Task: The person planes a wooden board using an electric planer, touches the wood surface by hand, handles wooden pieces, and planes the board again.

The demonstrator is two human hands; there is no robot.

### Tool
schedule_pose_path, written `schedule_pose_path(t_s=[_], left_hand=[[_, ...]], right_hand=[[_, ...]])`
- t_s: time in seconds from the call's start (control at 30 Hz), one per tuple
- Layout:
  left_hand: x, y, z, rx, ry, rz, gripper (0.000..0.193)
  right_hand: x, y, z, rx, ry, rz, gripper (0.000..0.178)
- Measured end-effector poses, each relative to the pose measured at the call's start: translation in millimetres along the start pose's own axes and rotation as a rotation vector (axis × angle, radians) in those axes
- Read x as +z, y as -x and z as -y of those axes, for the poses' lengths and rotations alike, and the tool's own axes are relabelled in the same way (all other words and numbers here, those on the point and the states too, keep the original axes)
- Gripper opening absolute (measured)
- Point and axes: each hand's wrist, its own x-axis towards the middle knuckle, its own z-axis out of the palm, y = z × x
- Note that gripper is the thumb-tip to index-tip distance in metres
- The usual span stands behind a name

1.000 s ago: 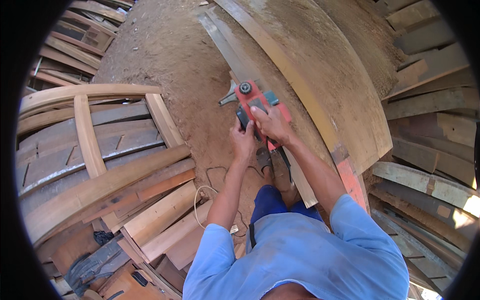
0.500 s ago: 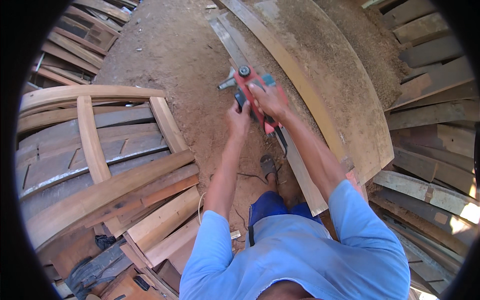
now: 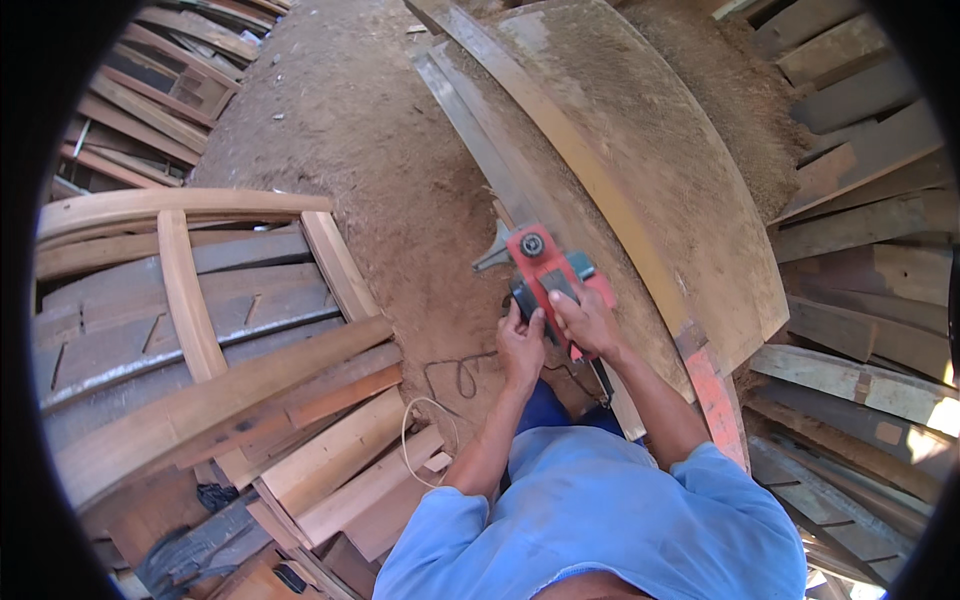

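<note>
A red electric hand planer (image 3: 545, 268) with a black front knob rests on a long narrow board (image 3: 525, 190) that runs away from me. From its left side sticks out a grey metal fence (image 3: 492, 252). My right hand (image 3: 588, 322) is wrapped round the planer's rear handle. At the planer's left side my left hand (image 3: 521, 345) is closed, with fingers and thumb against its black side part. The planer's sole and the wood beneath it are hidden. A black cord (image 3: 604, 382) trails from the planer's back end.
A yellowish board (image 3: 600, 195) and a wide dusty panel (image 3: 690, 190) lie right of the work. To the left, a wooden frame (image 3: 185, 285) sits on piled planks. More stacked boards (image 3: 860, 330) line the right side. A loose cable (image 3: 455, 378) lies on the dirt floor.
The planer and both my hands have come back toward my body and slightly to the right along the board. Both hands have stayed on the planer.
</note>
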Motion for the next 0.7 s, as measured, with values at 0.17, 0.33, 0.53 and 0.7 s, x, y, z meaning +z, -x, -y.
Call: schedule_pose_path(t_s=[0.17, 0.33, 0.53, 0.7], left_hand=[[-32, -127, -61, 0.12, 0.269, -0.018, 0.038], [-56, -276, -97, 0.226, 0.252, -0.06, 0.035], [-59, -290, -89, 0.293, 0.198, -0.076, 0.036], [-45, -141, -68, 0.2, 0.206, 0.023, 0.039]], right_hand=[[23, -110, 92, -0.131, 0.038, -0.002, 0.043], [30, -246, 151, -0.528, 0.338, -0.097, 0.045], [35, -245, 166, -0.16, -0.025, -0.02, 0.043], [23, -126, 93, -0.108, 0.004, 0.028, 0.039]])
